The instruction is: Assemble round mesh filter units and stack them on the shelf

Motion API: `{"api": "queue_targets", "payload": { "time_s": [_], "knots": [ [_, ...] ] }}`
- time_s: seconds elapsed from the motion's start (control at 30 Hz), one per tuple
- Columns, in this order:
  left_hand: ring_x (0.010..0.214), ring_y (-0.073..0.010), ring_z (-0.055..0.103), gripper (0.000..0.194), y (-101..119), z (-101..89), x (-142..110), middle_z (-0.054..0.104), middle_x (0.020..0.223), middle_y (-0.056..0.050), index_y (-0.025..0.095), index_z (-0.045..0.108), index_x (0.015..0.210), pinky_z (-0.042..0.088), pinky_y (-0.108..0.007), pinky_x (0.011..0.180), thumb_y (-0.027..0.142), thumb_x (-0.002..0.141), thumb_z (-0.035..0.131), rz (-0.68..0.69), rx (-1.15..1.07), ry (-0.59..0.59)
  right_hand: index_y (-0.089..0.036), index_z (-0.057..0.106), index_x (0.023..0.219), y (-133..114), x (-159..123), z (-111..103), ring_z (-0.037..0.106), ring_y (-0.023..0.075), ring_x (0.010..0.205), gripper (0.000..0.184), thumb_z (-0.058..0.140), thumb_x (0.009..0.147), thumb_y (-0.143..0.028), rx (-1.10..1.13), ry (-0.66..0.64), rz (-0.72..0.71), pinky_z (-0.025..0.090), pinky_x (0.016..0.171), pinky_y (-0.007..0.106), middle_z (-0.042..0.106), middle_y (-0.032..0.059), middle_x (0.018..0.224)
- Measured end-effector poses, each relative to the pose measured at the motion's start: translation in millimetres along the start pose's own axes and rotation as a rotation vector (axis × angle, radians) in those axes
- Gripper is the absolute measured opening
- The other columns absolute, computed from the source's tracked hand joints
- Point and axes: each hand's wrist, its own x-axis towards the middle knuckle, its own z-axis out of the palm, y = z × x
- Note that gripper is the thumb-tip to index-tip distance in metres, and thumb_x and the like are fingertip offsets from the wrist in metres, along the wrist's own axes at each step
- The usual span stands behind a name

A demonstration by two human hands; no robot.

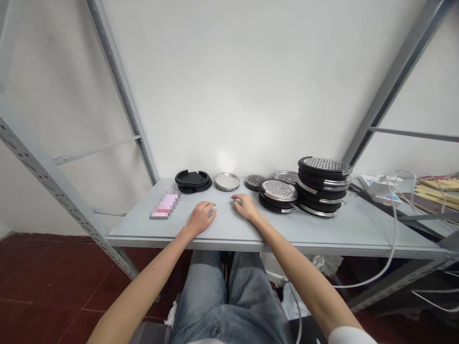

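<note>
Both of my hands rest on the grey shelf table (229,229), holding nothing. My left hand (201,217) lies palm down with its fingers loosely apart, in front of a stack of black rings (193,181). My right hand (245,206) is also open, its fingers stretched toward the left. Behind it are a small pile of shiny metal discs (227,181) and a pile of small perforated discs (255,181). Just right of that hand stands a low stack of black-rimmed round pieces with perforated metal tops (278,190). Neither hand touches these.
A taller stack of similar round pieces (322,186) stands at the right, with another metal disc pile (286,177) beside it. A pixelated pink object (165,205) lies at the left. Metal uprights (118,81) flank the table. A white cable (393,229) hangs over the right front edge.
</note>
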Motion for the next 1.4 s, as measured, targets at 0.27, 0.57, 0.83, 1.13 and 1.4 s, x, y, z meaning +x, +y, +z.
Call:
{"api": "queue_targets", "payload": {
  "time_s": [0.27, 0.57, 0.83, 1.13, 1.4],
  "knots": [
    [0.118, -0.0285, 0.058, 0.033, -12, 0.4, 28, 0.065, 0.124, -0.014, 0.016, 0.067, 0.115, 0.043, -0.042, 0.104, 0.033, 0.089, 0.058, -0.041, 0.085, -0.169, -0.016, 0.067, 0.112, -5, -5, 5, 0.059, 0.0222, 0.107, 0.028, 0.047, 0.092, -0.023, -0.142, -0.077, -0.079, 0.041, 0.093, 0.03, 0.069, 0.0105, 0.113],
    [0.131, -0.0317, 0.049, 0.055, -3, 19.9, 48, 0.053, 0.141, -0.015, 0.016, 0.06, 0.129, 0.037, -0.042, 0.11, 0.051, 0.087, 0.056, -0.087, 0.012, -0.376, -0.016, 0.069, 0.105, 1, -3, 6, 0.059, 0.0216, 0.105, 0.026, 0.047, 0.092, -0.024, -0.135, -0.064, 0.014, 0.041, 0.091, 0.028, 0.07, 0.0098, 0.109],
    [0.134, -0.0288, 0.046, 0.05, -4, 27.8, 34, 0.052, 0.142, -0.013, 0.016, 0.058, 0.133, 0.033, -0.041, 0.113, 0.042, 0.091, 0.053, -0.119, 0.007, -0.302, -0.016, 0.071, 0.103, 5, -1, 9, 0.06, 0.0213, 0.104, 0.027, 0.048, 0.091, -0.023, -0.092, -0.057, 0.063, 0.041, 0.091, 0.027, 0.071, 0.0086, 0.108],
    [0.131, -0.0272, 0.05, 0.045, -6, 30.4, 35, 0.056, 0.138, -0.012, 0.018, 0.063, 0.127, 0.036, -0.04, 0.112, 0.04, 0.089, 0.056, -0.138, -0.035, -0.241, -0.015, 0.066, 0.114, 4, -2, 10, 0.06, 0.0229, 0.107, 0.031, 0.048, 0.091, -0.024, -0.127, -0.055, 0.044, 0.043, 0.092, 0.03, 0.069, 0.0119, 0.113],
    [0.132, -0.0274, 0.048, 0.041, -10, 30.7, 36, 0.056, 0.139, -0.013, 0.016, 0.063, 0.127, 0.036, -0.042, 0.112, 0.033, 0.092, 0.049, -0.144, -0.051, -0.248, -0.011, 0.053, 0.132, -2, 45, 11, 0.051, 0.0217, 0.125, 0.044, 0.044, 0.09, -0.014, -0.059, 0.054, 0.058, 0.037, 0.106, 0.032, 0.059, 0.0127, 0.134]
  ]
}}
